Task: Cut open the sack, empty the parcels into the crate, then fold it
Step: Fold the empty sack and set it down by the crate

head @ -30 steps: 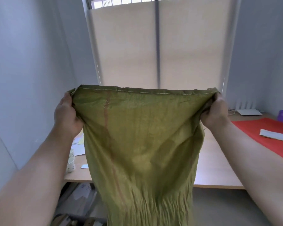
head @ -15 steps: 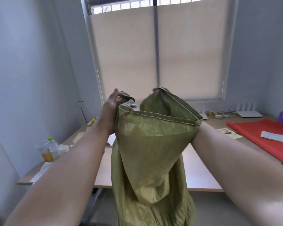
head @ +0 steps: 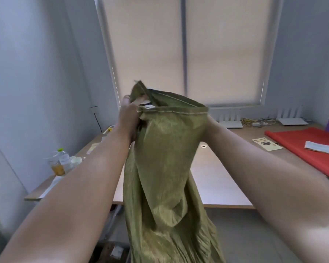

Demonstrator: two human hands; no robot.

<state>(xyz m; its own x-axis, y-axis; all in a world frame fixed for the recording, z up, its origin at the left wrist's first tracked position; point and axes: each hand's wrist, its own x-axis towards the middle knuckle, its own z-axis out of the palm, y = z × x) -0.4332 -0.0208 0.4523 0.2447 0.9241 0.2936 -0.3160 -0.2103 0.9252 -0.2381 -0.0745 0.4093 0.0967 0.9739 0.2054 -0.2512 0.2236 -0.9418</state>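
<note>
I hold an olive-green woven sack [head: 165, 168] up in the air in front of me; it hangs limp down past the table's front edge. My left hand [head: 128, 115] pinches the sack's stitched top corners together at the upper left. My right hand is hidden behind the sack's folded top edge; only its forearm [head: 245, 160] shows, running up to the fabric. Parts of parcels [head: 115, 250] show on the floor below, by the sack's lower left; the crate itself cannot be made out.
A wooden table [head: 213, 179] stands under a window with a closed blind. A red mat [head: 311, 152] with a white paper lies at right, a leaflet [head: 267, 144] beside it. Bottles and cups [head: 60, 161] crowd the left end. Routers and cables line the back.
One second ago both hands held the sack's top edge stretched wide. They have come together, folding the sack in half lengthwise, and the corners now meet at my left hand.
</note>
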